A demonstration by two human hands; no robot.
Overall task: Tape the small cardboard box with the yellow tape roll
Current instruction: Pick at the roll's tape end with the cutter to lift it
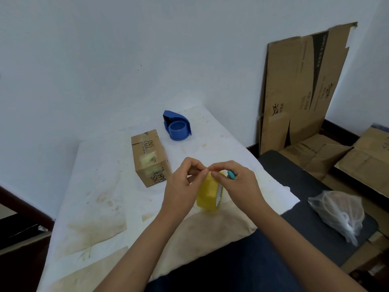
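Stained white cloth covers the table where both hands' fingers pinch at the light, stiff yellow tape roll's sticky edge.

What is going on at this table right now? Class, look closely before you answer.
A person is working with both bare hands on a yellow tape roll, held upright just above a stained white cloth. The left hand and right hand pinch at the top of the roll, apparently picking for the tape's loose end. A small cardboard box sits untouched farther back on the cloth, with a blue tape dispenser behind it. No strip is being pulled toward the box yet.
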